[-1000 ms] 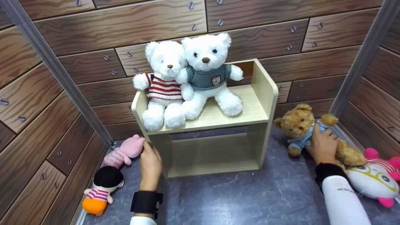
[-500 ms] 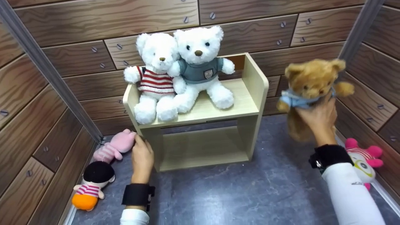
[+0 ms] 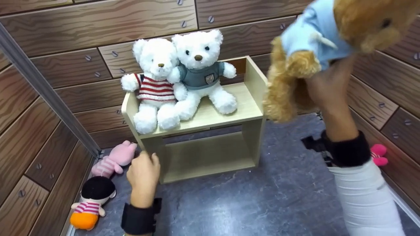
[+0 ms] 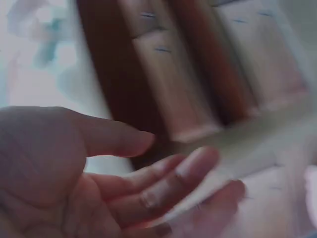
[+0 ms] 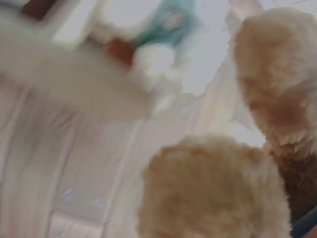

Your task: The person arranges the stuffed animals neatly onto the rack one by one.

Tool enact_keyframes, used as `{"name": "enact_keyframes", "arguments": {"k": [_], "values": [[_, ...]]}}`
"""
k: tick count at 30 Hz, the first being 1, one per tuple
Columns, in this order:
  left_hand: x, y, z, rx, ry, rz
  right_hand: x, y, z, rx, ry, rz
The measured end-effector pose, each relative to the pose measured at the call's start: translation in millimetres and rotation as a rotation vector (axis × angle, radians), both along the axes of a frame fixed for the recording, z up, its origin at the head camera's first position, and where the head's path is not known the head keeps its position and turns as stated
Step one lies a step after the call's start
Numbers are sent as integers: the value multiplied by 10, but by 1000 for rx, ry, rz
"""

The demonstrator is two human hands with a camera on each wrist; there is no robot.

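Right hand [image 3: 333,82]: clasped around a brown bear [image 3: 328,29] in blue, aloft to the right of the shelf [image 3: 210,160]. Left hand [image 3: 143,175]: released, fingers loosely bent, thumb apart, near the shelf's left front. White bear [image 3: 157,88], striped top: seated upon the shelf.

Two white bears sit side by side, touching — one in a red-and-white striped top [image 3: 157,89], the other in a grey-green shirt [image 3: 197,78] with a badge. A black-haired doll [image 3: 89,207] in a striped shirt and orange bottoms lies on the dark floor [image 3: 295,186] near the left wall [image 3: 29,164]. Part of a bright pink toy [image 3: 379,154] shows by the right wall [image 3: 390,108]. The back wall [image 3: 98,28] is covered with printed planks and screws — a grey post [image 3: 42,88] stands in its left corner.
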State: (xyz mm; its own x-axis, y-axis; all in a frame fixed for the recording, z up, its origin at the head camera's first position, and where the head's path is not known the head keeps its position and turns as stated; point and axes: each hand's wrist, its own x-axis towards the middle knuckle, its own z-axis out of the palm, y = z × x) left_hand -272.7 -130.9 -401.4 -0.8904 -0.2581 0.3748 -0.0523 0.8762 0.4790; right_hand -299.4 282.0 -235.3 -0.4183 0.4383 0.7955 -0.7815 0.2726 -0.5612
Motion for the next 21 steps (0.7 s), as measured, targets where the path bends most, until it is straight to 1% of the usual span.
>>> {"name": "enact_keyframes", "arguments": {"k": [1,2,3,4,6,7,8,10,13,15,16,17,19,21], "values": [[53,72,74,-10,37,-18,0,-105,45,-26,40,90],[89,152,139,-18,83,-48,-3,-214,78,-54,50,157],[113,237,199,-22,130,-87,-16,-310,92,-46,41,189],[123,330,247,-23,180,-135,-35,-401,92,-27,10,201],[116,531,312,-29,246,-245,-90,-561,64,47,-91,175],[92,625,335,-37,275,-300,-140,-635,51,92,-155,155],[61,719,352,-40,293,-357,-196,-698,34,134,-211,141],[-13,903,383,-54,308,-453,-302,-797,-6,195,-349,97],[-163,1133,434,-73,301,-556,-469,-864,-90,273,-498,6],[-281,1250,480,-82,275,-601,-555,-877,-152,322,-567,-84],[-347,1299,505,-93,255,-617,-597,-874,-181,341,-579,-118],[-414,1341,531,-112,231,-632,-630,-870,-207,357,-593,-148],[-550,1409,583,-156,159,-645,-689,-853,-243,379,-611,-193],[-680,1460,641,-202,72,-637,-736,-834,-257,388,-631,-218]]}}
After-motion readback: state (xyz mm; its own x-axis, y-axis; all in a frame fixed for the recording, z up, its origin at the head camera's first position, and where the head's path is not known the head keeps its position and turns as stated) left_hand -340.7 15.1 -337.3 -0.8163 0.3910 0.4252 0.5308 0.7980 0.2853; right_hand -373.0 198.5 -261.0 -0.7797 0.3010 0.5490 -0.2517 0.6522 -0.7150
